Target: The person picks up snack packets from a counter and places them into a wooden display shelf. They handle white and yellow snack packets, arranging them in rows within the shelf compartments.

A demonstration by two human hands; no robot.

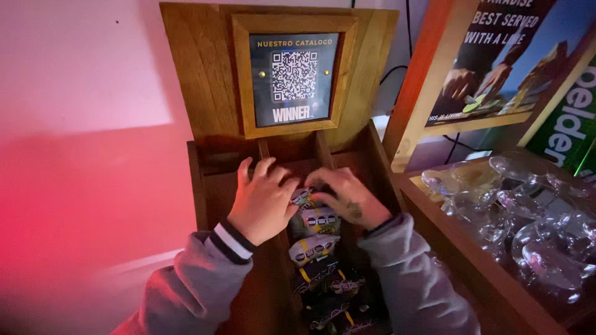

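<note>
A wooden display box (205,186) stands open against the wall, split by upright dividers into narrow columns. Its middle column holds a row of several small snack packets (313,248), dark with yellow and white bands. My left hand (264,198) rests over the left divider, fingers curled and touching the packets at the back of the row. My right hand (347,195) sits opposite, fingers pressed on the rearmost packet (304,197). Both arms wear grey sleeves. The hands hide whether either one grips a packet.
The raised wooden lid (205,74) carries a framed dark card with a square code (293,77). Several upturned clear glasses (528,217) fill a wooden tray at the right. A framed poster (496,62) leans behind them. A pink-lit wall is on the left.
</note>
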